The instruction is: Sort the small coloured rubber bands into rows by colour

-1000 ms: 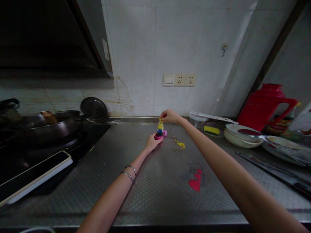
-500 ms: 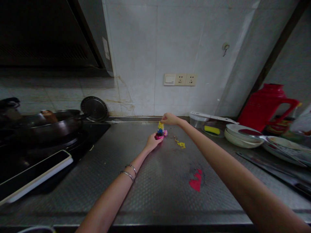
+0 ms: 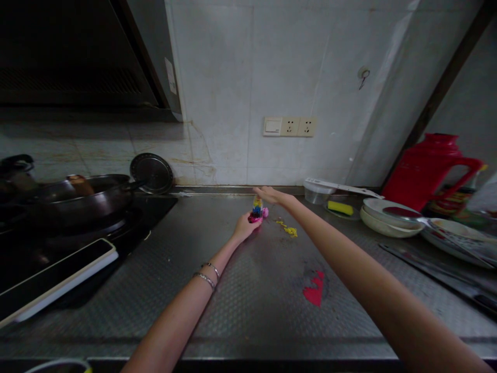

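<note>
A small stack of coloured pieces [image 3: 257, 210], yellow on top, blue in the middle and pink at the base, stands on the metal counter [image 3: 248, 290] near the back wall. My left hand [image 3: 244, 228] is closed round the pink base and steadies it. My right hand [image 3: 267, 194] lies over the top of the stack with its fingers stretched out flat, pressing on or just above the yellow piece. A few loose yellow bits [image 3: 289, 231] lie on the counter just right of the stack.
A dark wok [image 3: 77, 199] and a round lid [image 3: 151, 173] sit on the hob at left. A red jug [image 3: 427, 168], stacked bowls [image 3: 388, 215], a clear tub with a yellow thing [image 3: 339, 207] and long utensils stand at right. A red mark [image 3: 313, 291] is on the counter.
My right hand went from pinching the yellow top piece to lying flat and open over the stack. My left hand stayed on the base.
</note>
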A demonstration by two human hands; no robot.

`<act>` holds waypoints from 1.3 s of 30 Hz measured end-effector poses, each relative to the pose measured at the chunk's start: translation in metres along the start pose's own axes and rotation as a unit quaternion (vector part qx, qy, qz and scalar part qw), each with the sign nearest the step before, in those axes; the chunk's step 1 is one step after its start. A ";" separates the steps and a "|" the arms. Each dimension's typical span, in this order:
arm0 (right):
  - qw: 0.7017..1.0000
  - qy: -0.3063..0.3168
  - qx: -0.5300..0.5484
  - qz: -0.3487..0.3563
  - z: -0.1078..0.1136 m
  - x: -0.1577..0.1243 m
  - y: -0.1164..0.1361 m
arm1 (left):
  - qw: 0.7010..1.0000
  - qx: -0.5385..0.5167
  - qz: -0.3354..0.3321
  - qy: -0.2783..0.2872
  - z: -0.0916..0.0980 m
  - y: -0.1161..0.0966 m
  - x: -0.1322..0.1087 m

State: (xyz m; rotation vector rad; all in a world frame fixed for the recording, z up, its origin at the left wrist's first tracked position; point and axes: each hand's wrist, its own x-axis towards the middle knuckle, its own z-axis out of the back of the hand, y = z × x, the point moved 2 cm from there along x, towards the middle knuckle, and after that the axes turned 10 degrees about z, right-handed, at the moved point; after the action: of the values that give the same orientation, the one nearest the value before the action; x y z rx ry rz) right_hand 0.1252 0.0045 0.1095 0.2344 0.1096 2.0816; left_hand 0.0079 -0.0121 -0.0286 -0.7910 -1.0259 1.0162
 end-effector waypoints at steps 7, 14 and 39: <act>1.000 -0.010 0.003 0.000 0.000 0.000 -0.006 | 1.000 0.002 -0.003 0.010 0.001 -0.007 -0.004; 0.994 -0.091 0.032 0.044 0.018 -0.011 -0.006 | 0.999 0.038 -0.005 0.007 0.003 -0.008 -0.003; 0.984 0.084 0.147 -0.059 -0.077 -0.112 -0.114 | 1.000 0.022 0.019 0.001 0.000 -0.005 0.001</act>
State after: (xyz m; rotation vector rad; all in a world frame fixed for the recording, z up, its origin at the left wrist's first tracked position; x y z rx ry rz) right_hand 0.2599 -0.0342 0.0005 0.2247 0.5233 1.9593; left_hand 0.0097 -0.0133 -0.0242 -0.7771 -0.9871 1.0668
